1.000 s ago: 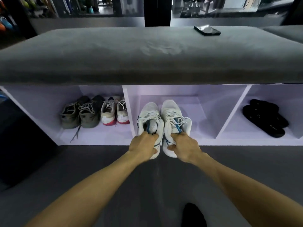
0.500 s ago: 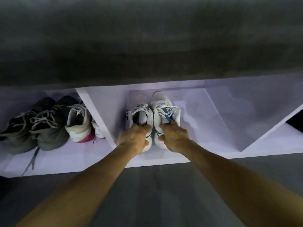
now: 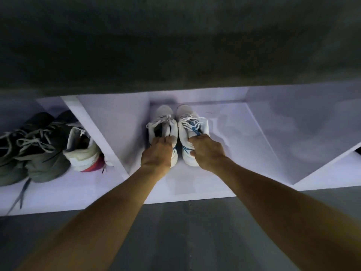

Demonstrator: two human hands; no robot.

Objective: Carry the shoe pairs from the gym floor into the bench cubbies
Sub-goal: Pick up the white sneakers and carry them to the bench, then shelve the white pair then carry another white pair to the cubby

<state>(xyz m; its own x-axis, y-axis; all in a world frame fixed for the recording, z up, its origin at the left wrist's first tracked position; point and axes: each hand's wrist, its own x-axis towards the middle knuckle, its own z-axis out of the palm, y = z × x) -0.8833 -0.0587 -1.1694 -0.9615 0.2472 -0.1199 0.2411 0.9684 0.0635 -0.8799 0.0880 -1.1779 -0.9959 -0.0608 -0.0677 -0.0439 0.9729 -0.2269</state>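
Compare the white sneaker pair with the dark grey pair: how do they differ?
The white sneaker pair sits in the middle cubby, gripped by the left hand and right hand; the dark grey pair sits untouched in the left cubby. White has blue accents; grey has pale laces. Both point inward.

Dim overall; cushion underside dark and murky. White cubby interior brightest, faint glare patches. Wide-angle bending at edges; slight motion blur.
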